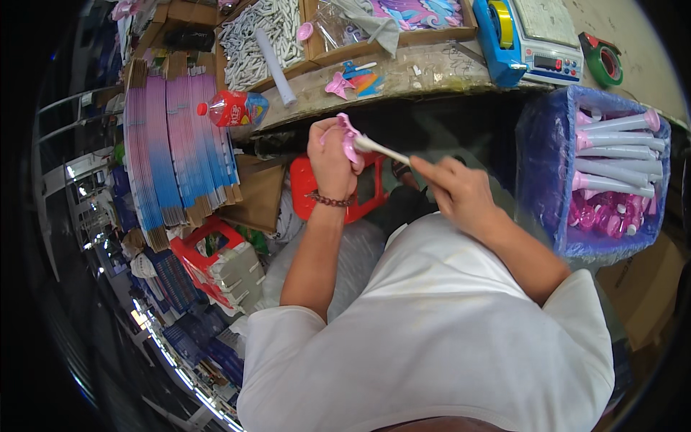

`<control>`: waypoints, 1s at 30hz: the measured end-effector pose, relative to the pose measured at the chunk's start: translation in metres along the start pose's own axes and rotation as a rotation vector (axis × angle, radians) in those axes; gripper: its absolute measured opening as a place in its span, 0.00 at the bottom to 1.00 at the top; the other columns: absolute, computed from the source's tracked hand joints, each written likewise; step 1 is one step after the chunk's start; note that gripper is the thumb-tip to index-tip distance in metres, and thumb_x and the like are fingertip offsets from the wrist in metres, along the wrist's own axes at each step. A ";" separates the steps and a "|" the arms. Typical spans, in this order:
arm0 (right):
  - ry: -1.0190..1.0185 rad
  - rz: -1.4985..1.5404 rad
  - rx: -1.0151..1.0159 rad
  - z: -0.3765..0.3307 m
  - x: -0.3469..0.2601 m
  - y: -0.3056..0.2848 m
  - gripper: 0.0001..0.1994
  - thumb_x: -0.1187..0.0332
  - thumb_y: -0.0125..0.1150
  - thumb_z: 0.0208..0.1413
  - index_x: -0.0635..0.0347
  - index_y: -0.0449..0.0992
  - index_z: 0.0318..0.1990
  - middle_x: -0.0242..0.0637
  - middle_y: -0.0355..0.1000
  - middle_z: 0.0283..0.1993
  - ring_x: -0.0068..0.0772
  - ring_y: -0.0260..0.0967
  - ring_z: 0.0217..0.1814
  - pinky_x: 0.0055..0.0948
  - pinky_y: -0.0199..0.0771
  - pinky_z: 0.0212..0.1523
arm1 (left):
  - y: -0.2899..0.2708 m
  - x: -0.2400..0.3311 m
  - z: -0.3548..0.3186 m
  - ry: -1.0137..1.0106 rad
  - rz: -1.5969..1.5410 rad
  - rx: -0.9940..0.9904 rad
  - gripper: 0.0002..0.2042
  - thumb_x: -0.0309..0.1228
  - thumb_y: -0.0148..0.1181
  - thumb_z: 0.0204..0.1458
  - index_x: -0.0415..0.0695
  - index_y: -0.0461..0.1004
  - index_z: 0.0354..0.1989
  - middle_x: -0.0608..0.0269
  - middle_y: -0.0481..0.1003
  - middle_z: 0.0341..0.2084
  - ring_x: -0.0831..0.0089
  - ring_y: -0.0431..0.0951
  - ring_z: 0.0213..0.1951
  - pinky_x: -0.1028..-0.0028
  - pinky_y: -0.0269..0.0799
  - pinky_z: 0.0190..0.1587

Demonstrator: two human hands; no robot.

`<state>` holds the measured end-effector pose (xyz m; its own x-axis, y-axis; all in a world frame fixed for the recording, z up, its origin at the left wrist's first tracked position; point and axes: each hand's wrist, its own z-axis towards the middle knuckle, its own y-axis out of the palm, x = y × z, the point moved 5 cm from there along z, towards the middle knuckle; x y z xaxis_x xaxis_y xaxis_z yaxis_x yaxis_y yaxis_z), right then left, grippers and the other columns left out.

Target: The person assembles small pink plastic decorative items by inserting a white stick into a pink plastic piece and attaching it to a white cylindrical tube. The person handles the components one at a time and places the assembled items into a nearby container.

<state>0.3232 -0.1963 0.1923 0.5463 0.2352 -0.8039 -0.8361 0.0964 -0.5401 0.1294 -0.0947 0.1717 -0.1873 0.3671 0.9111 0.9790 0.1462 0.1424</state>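
Observation:
My left hand [331,162], with a beaded bracelet at its wrist, is closed around a pink plastic piece [348,137] with a wavy, flared edge. From the right, my right hand [457,191] grips a slim whitish rod [389,150] between thumb and fingers. The rod's far end meets the pink piece; whether it sits inside or only touches cannot be seen. Both hands are in the air in front of the bench edge. On the bench beyond them lies another pink winged piece [339,85], beside a small blue and orange item [367,81].
A plastic-lined blue bin [543,173] on the right holds grey tubes [617,140] and magenta bottles [612,218]. A scale [551,50], tape dispenser [497,54] and box of small parts [263,36] stand on the bench. Left are stacked cards [180,129], a red-capped bottle [234,108] and a red stool [302,187].

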 end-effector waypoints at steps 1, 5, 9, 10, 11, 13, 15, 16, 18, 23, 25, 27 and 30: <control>0.062 -0.035 -0.075 -0.010 0.001 -0.002 0.20 0.75 0.63 0.48 0.46 0.77 0.51 0.33 0.68 0.25 0.37 0.68 0.22 0.32 0.67 0.20 | -0.005 0.002 0.005 0.002 -0.024 -0.003 0.04 0.29 0.45 0.59 0.43 0.64 0.40 0.60 0.68 0.16 0.75 0.62 0.10 0.77 0.53 0.09; 0.159 0.076 0.019 -0.015 0.016 -0.010 0.17 0.76 0.62 0.50 0.50 0.78 0.49 0.34 0.71 0.27 0.34 0.72 0.24 0.30 0.70 0.23 | -0.005 0.010 0.011 -0.025 -0.086 -0.053 0.07 0.34 0.46 0.61 0.48 0.63 0.45 0.61 0.70 0.20 0.73 0.64 0.12 0.74 0.57 0.14; 0.168 0.218 0.036 0.005 0.013 -0.013 0.15 0.77 0.58 0.54 0.56 0.77 0.50 0.37 0.70 0.26 0.31 0.74 0.24 0.27 0.71 0.25 | 0.001 -0.005 0.006 -0.228 -0.231 -0.179 0.10 0.39 0.48 0.62 0.51 0.67 0.47 0.62 0.72 0.25 0.70 0.69 0.18 0.71 0.63 0.21; 0.188 0.219 0.021 0.006 0.014 -0.011 0.15 0.77 0.58 0.54 0.56 0.77 0.50 0.37 0.70 0.26 0.31 0.74 0.24 0.27 0.71 0.25 | 0.002 -0.009 0.006 -0.310 -0.287 -0.204 0.10 0.39 0.48 0.62 0.51 0.68 0.47 0.63 0.73 0.26 0.70 0.70 0.20 0.71 0.64 0.22; 0.207 0.220 0.006 0.006 0.015 -0.009 0.15 0.77 0.58 0.54 0.56 0.77 0.50 0.37 0.70 0.26 0.32 0.74 0.24 0.27 0.71 0.26 | 0.002 -0.012 0.007 -0.300 -0.297 -0.228 0.10 0.38 0.48 0.61 0.50 0.69 0.47 0.63 0.74 0.27 0.70 0.71 0.22 0.71 0.65 0.23; 0.232 0.225 -0.008 0.006 0.017 -0.006 0.15 0.77 0.58 0.54 0.55 0.77 0.50 0.37 0.70 0.26 0.32 0.73 0.24 0.27 0.71 0.26 | 0.000 -0.019 0.008 -0.281 -0.313 -0.273 0.10 0.37 0.49 0.61 0.48 0.71 0.46 0.63 0.75 0.29 0.70 0.74 0.26 0.71 0.68 0.26; 0.241 0.225 -0.004 0.007 0.019 -0.004 0.15 0.77 0.58 0.54 0.55 0.77 0.50 0.37 0.70 0.26 0.32 0.73 0.23 0.27 0.71 0.26 | -0.001 -0.022 0.003 -0.279 -0.301 -0.257 0.11 0.35 0.49 0.61 0.45 0.71 0.47 0.63 0.76 0.31 0.69 0.76 0.30 0.71 0.72 0.28; 0.227 0.220 0.006 0.008 0.020 -0.004 0.15 0.77 0.58 0.54 0.55 0.77 0.50 0.37 0.70 0.26 0.32 0.73 0.23 0.27 0.71 0.26 | -0.002 -0.022 0.001 -0.278 -0.294 -0.249 0.11 0.34 0.50 0.61 0.44 0.71 0.48 0.62 0.76 0.33 0.69 0.77 0.32 0.71 0.74 0.29; 0.202 0.208 0.024 0.009 0.022 -0.002 0.15 0.76 0.58 0.54 0.56 0.77 0.50 0.37 0.70 0.27 0.32 0.73 0.23 0.27 0.71 0.26 | -0.007 -0.026 -0.001 -0.298 -0.319 -0.337 0.09 0.28 0.51 0.59 0.39 0.71 0.46 0.59 0.77 0.36 0.69 0.79 0.35 0.73 0.78 0.33; 0.196 0.247 0.015 0.015 0.016 0.002 0.15 0.75 0.59 0.54 0.53 0.78 0.49 0.37 0.69 0.25 0.35 0.70 0.23 0.31 0.69 0.26 | 0.000 -0.030 -0.013 -0.317 -0.285 -0.410 0.08 0.25 0.53 0.58 0.38 0.70 0.45 0.59 0.76 0.35 0.68 0.78 0.35 0.75 0.77 0.31; 0.174 0.232 0.010 0.017 0.012 0.005 0.15 0.75 0.60 0.53 0.52 0.78 0.49 0.37 0.68 0.25 0.36 0.69 0.24 0.32 0.68 0.26 | 0.002 -0.033 -0.017 -0.319 -0.310 -0.441 0.08 0.27 0.54 0.59 0.38 0.70 0.44 0.60 0.75 0.35 0.70 0.77 0.32 0.75 0.75 0.29; 0.150 0.224 0.008 0.017 0.008 0.005 0.15 0.75 0.60 0.53 0.52 0.78 0.49 0.37 0.68 0.25 0.37 0.68 0.24 0.32 0.67 0.26 | 0.005 -0.033 -0.021 -0.323 -0.307 -0.435 0.09 0.31 0.55 0.59 0.39 0.70 0.43 0.61 0.74 0.34 0.73 0.75 0.28 0.76 0.72 0.26; 0.156 0.223 0.034 0.015 0.009 0.004 0.16 0.75 0.60 0.53 0.52 0.78 0.49 0.38 0.68 0.25 0.37 0.68 0.24 0.32 0.68 0.26 | 0.008 -0.035 -0.021 -0.352 -0.368 -0.487 0.10 0.34 0.52 0.61 0.40 0.69 0.43 0.61 0.74 0.32 0.73 0.74 0.27 0.77 0.69 0.24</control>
<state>0.3242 -0.1795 0.1868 0.3475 0.1022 -0.9321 -0.9363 0.0916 -0.3390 0.1455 -0.1256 0.1494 -0.4477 0.6600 0.6033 0.7566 -0.0799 0.6489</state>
